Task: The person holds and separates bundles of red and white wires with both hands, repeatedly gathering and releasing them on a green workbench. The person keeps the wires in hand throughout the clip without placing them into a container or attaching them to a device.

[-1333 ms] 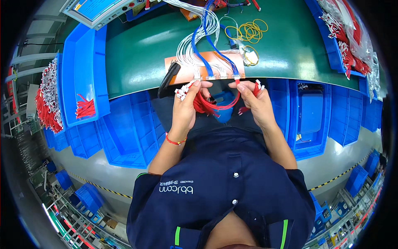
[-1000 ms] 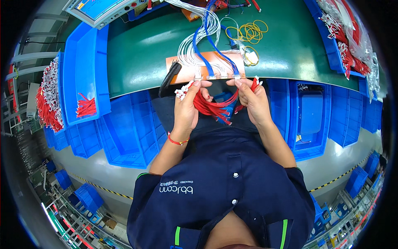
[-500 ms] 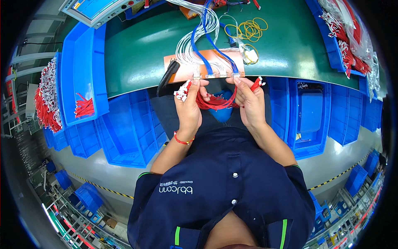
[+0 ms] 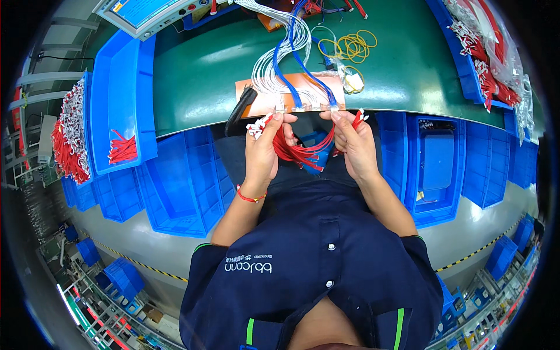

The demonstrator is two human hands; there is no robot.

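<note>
A bundle of red cables (image 4: 300, 153) with white connector ends sags in a loop between my hands, below the table edge. My left hand (image 4: 262, 153) is closed round its left end, where several white connectors (image 4: 257, 126) stick out. My right hand (image 4: 357, 146) grips the other end, with more white plugs above its fingers. Both thumbs and fingertips touch small connectors along the front edge of a copper-coloured board (image 4: 251, 106). White wires (image 4: 265, 67) and blue wires (image 4: 276, 65) run back from that edge. Whether a plug sits in a socket is hidden by my fingertips.
A black sleeve-like piece (image 4: 240, 111) lies at the board's left. Yellow rubber bands (image 4: 356, 48) lie behind it on the green table (image 4: 198, 87). A screened tester (image 4: 146, 17) stands back left. Blue bins (image 4: 111, 76) with red cables flank both sides; more bins (image 4: 175, 186) hang below.
The red cable loop has swung slightly down and left. Both hands stay at the board's front edge, with only small finger shifts. The whole view has moved a little.
</note>
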